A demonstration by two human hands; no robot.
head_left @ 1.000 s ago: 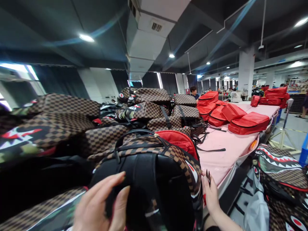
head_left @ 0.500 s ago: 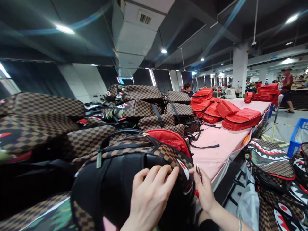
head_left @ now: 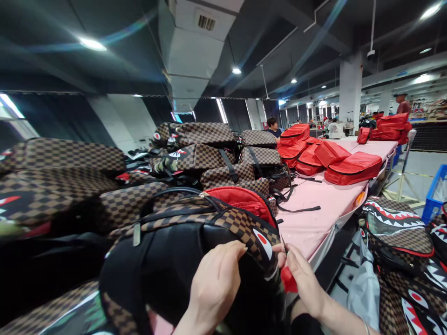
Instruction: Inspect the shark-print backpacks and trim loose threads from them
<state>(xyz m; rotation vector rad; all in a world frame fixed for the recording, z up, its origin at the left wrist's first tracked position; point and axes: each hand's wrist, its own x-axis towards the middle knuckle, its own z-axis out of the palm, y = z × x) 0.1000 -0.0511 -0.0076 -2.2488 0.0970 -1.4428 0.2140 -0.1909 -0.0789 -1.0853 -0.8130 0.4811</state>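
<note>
A brown-checkered backpack (head_left: 240, 221) with a black back panel and a red-and-white eye patch lies in front of me, its red-lined top opening showing. My left hand (head_left: 214, 284) rests against the black panel, fingers curled and bunched at the seam beside the checkered side. At the bag's right edge, my right hand (head_left: 307, 277) is closed around a pair of small scissors (head_left: 284, 244), dark blades pointing up. Below the blades hangs a piece of red material (head_left: 288, 280); whether it belongs to the bag I cannot tell. The scissors' handles are mostly hidden.
Stacked checkered backpacks (head_left: 206, 135) rise behind and to the left. Red pouches (head_left: 352, 168) lie on the pink-covered table (head_left: 303, 223). More shark-mouth backpacks (head_left: 396, 228) are piled at lower right, near a blue crate (head_left: 435, 193). A person (head_left: 273, 126) is beyond the table.
My left hand's fingers have drawn together from a wider spread along the seam. More red material shows by my right hand. The walking person at far right has moved behind the red pouches.
</note>
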